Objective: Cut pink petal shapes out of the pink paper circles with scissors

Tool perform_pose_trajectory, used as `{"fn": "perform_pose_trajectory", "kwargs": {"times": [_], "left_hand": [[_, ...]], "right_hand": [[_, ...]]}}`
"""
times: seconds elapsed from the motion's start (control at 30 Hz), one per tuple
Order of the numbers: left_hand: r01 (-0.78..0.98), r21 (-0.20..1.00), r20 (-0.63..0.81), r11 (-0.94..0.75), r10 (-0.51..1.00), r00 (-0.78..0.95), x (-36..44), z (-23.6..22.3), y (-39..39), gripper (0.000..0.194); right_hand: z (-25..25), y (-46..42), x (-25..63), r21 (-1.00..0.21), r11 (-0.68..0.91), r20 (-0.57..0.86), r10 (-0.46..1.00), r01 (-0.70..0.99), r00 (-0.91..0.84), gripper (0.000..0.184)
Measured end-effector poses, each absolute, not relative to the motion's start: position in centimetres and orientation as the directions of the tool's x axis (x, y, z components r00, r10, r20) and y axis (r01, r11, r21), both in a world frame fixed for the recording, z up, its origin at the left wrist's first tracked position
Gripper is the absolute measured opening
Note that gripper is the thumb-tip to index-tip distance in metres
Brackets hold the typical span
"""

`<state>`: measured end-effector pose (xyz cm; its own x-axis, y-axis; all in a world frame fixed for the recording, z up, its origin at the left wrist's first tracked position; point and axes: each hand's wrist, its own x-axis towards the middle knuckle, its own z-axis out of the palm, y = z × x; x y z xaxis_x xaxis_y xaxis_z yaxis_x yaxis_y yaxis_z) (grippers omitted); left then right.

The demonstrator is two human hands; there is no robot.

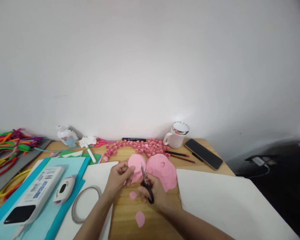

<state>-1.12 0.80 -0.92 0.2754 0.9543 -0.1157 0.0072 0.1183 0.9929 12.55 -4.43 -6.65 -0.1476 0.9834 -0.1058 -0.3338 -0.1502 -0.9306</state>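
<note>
Between thumb and fingers, my left hand [121,174] pinches a pink paper circle [135,162] by its left edge. My right hand [153,190] grips black-handled scissors [145,183], whose blades point up and lie against the right part of the circle. Whether the blades are parted is hard to see. Right of the circle lies a pile of pink paper discs [165,168]. Two loose pink pieces rest on the wood below my hands, a small scrap [133,195] and a larger petal-shaped piece [140,219].
Many small pink paper rolls [147,146] spread along the back. A white mug [177,134], pencils [180,156] and a phone [203,153] stand or lie at right. White paper [222,200] covers the right front. At left are a tape roll [76,203], a white device [35,193] and pipe cleaners [12,143].
</note>
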Motion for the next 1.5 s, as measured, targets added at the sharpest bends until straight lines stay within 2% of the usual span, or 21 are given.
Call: {"fn": "perform_pose_trajectory", "kwargs": {"times": [0.17,0.27,0.43,0.67,1.03,1.23,1.5], "left_hand": [[0.093,0.991,-0.114,0.092,0.957,0.268,-0.9,-0.7,0.8,0.039],[0.122,0.987,-0.135,0.103,0.946,0.293,-1.0,-0.9,0.8,0.039],[0.128,0.986,-0.146,0.108,0.925,0.35,-1.0,-1.0,0.7,0.039],[0.13,0.986,-0.142,0.104,0.933,0.33,-1.1,-0.9,0.7,0.039],[0.109,0.99,-0.12,0.093,0.952,0.283,-1.2,-0.9,0.8,0.04],[0.04,0.994,-0.108,0.1,0.955,0.275,-1.3,-0.9,0.9,0.037],[0.135,0.987,-0.124,0.085,0.94,0.319,-1.0,-0.7,0.6,0.037]], "right_hand": [[-6.1,-4.7,12.5,-0.945,-0.161,-0.119,0.98,-0.283,-0.159,0.027],[-5.4,-4.7,12.7,-0.958,-0.127,-0.102,0.989,-0.256,-0.11,0.031],[-4.8,-4.6,13.0,-0.964,-0.075,-0.055,0.995,-0.253,-0.085,0.035],[-4.6,-4.7,12.7,-0.953,-0.134,-0.117,0.99,-0.27,-0.079,0.035],[-6.2,-4.6,12.7,-0.936,-0.158,-0.117,0.982,-0.316,-0.146,0.028],[-6.3,-4.6,12.6,-0.951,-0.153,-0.118,0.983,-0.27,-0.143,0.024],[-5.6,-4.8,12.4,-0.96,-0.147,-0.118,0.984,-0.237,-0.133,0.027]]}}
